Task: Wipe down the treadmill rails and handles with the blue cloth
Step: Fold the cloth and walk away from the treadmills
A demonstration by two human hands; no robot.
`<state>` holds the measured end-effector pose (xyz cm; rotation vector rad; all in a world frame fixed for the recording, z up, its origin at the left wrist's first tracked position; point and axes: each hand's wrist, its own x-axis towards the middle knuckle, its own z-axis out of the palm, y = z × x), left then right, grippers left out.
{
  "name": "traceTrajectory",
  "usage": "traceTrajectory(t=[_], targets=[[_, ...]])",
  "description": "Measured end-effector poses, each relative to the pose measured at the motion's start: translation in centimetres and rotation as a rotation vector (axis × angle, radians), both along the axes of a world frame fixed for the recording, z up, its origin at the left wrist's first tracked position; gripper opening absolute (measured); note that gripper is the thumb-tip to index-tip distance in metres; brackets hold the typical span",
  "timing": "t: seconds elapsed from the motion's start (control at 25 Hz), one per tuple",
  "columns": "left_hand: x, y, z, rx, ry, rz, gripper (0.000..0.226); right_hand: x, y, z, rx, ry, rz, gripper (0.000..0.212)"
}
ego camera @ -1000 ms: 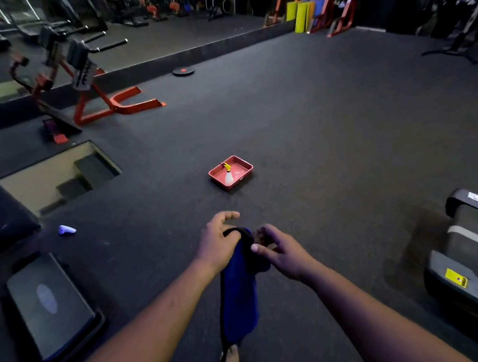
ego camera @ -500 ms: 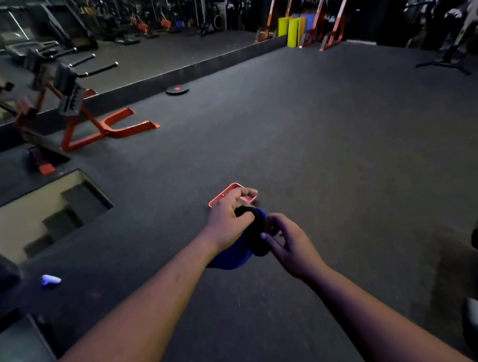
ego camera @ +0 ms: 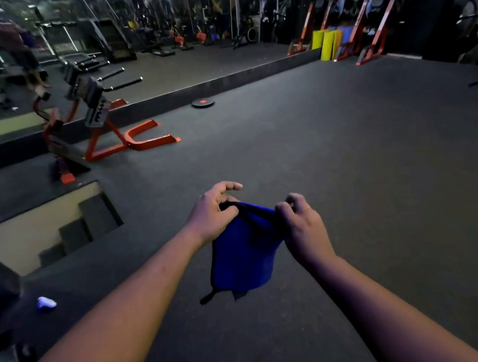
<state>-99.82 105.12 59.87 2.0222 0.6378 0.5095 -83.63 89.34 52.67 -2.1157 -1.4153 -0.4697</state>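
A person's left hand and right hand each pinched a top corner of the blue cloth, stretching it out at arm's length over the dark gym floor; the cloth hung free betw. them, black-edged, a loose tab dangling at its lower left. Both hands were clamped on fabric, set apart w/ the cloth spanning the gap. No treadmill showed in this view, so rails & handles looked untouched. Risks, as judged: either pinch was light, at the very edge, so one corner could slip & drop the cloth onto the floor, picking up grit before wiping; the open stairwell lay near at left, a misstep hazard while eyes stayed on the cloth. Containers: none visible in frame. A red bench stood well apart by the mirror.
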Motion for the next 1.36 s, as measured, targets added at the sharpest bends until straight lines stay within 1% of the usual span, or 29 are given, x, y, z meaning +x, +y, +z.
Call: traceTrajectory(t=[0.04, 0.08, 0.12, 0.16, 0.24, 0.28, 0.36, 0.4, 0.48, 0.56, 0.64, 0.72, 0.76, 0.8, 0.84, 0.88, 0.92, 0.96, 1.0, 1.04, 1.08, 1.12, 1.16, 1.2, 1.24, 1.28, 1.32, 1.36], targets=[[0.9, 1.4, -0.1, 0.026, 0.018, 0.016, 0.043, 1.9, 0.9, 0.4, -0.032, -0.135, 0.059, 0.028], [1.8, 2.8, -0.2, 0.046, 0.037, 0.020, 0.044, 3.8, 1.9, 0.8, -0.108, -0.259, 0.103, 0.031], [2.8, 4.4, -0.4, 0.064, 0.063, 0.012, 0.046, 5.4, 3.2, 1.2, -0.207, -0.342, 0.131, 0.034], [3.9, 6.1, -0.8, 0.084, 0.094, -0.002, 0.047, 6.7, 4.6, 1.6, -0.304, -0.385, 0.150, 0.035], [6.0, 9.5, -1.4, 0.124, 0.122, -0.027, 0.048, 8.8, 7.5, 1.9, -0.488, -0.413, 0.188, 0.028], [7.1, 11.3, -1.7, 0.129, 0.122, -0.023, 0.048, 10.1, 9.0, 1.9, -0.561, -0.403, 0.210, 0.030], [8.8, 15.1, -2.2, 0.119, 0.098, -0.002, 0.047, 12.4, 11.3, 2.3, -0.600, -0.331, 0.253, 0.044], [9.7, 17.3, -2.5, 0.099, 0.075, 0.009, 0.045, 13.6, 12.7, 2.5, -0.553, -0.219, 0.274, 0.043], [11.2, 21.2, -2.8, 0.005, 0.014, 0.054, 0.043, 15.1, 15.5, 3.1, -0.342, 0.100, 0.337, 0.031], [13.2, 24.7, -1.8, -0.213, -0.120, 0.051, 0.044, 16.2, 19.2, 4.3, -0.076, 0.377, 0.307, 0.032], [15.3, 27.5, 0.7, -0.449, -0.310, -0.027, 0.049, 16.5, 22.8, 6.6, 0.168, 0.661, 0.252, 0.036], [17.6, 30.6, 2.4, -0.649, -0.509, -0.110, 0.049, 16.9, 26.3, 9.2, 0.365, 0.947, 0.310, 0.034], [18.5, 31.9, 2.5, -0.739, -0.537, -0.161, 0.050, 17.5, 28.1, 10.4, 0.429, 1.059, 0.359, 0.031], [19.4, 33.0, 1.8, -0.782, -0.477, -0.184, 0.057, 18.2, 29.8, 11.6, 0.476, 1.147, 0.397, 0.031], [20.2, 33.7, 0.8, -0.772, -0.355, -0.207, 0.066, 19.0, 31.5, 12.6, 0.531, 1.223, 0.414, 0.034], [21.3, 34.1, -0.3, -0.740, -0.231, -0.218, 0.064, 20.1, 33.0, 13.2, 0.599, 1.307, 0.413, 0.037], [22.6, 34.4, -1.4, -0.719, -0.177, -0.204, 0.053, 21.5, 34.1, 13.0, 0.659, 1.403, 0.384, 0.038], [23.9, 34.6, -2.4, -0.735, -0.198, -0.157, 0.039, 22.7, 34.7, 12.2, 0.668, 1.495, 0.350, 0.036], [25.3, 35.2, -3.3, -0.775, -0.227, -0.081, 0.029, 23.9, 35.2, 10.3, 0.593, 1.571, 0.301, 0.033], [26.7, 35.8, -4.2, -0.810, -0.238, -0.016, 0.024, 24.7, 35.5, 7.7, 0.429, 1.621, 0.239, 0.037], [28.0, 36.7, -5.3, -0.827, -0.204, 0.040, 0.023, 25.6, 35.8, 4.4, 0.225, 1.627, 0.147, 0.045], [29.3, 37.9, -6.8, -0.841, -0.135, 0.081, 0.022, 26.3, 36.2, 1.4, 0.087, 1.608, 0.048, 0.056], [30.4, 39.0, -8.0, -0.833, -0.027, 0.102, 0.023, 27.5, 36.8, -1.3, 0.043, 1.584, -0.048, 0.065], [31.8, 40.4, -9.8, -0.808, 0.094, 0.118, 0.024, 29.0, 37.8, -3.8, 0.068, 1.587, -0.101, 0.072], [33.2, 41.6, -11.4, -0.780, 0.193, 0.129, 0.029, 30.9, 39.0, -5.9, 0.092, 1.582, -0.122, 0.085], [34.6, 42.7, -12.8, -0.748, 0.272, 0.154, 0.041, 32.7, 40.3, -7.5, 0.082, 1.539, -0.124, 0.085], [35.6, 43.5, -13.6, -0.695, 0.328, 0.176, 0.062, 34.2, 41.4, -8.5, 0.021, 1.437, -0.146, 0.078], [36.9, 44.4, -14.6, -0.637, 0.379, 0.183, 0.086, 35.8, 42.5, -9.6, -0.089, 1.322, -0.149, 0.069]])
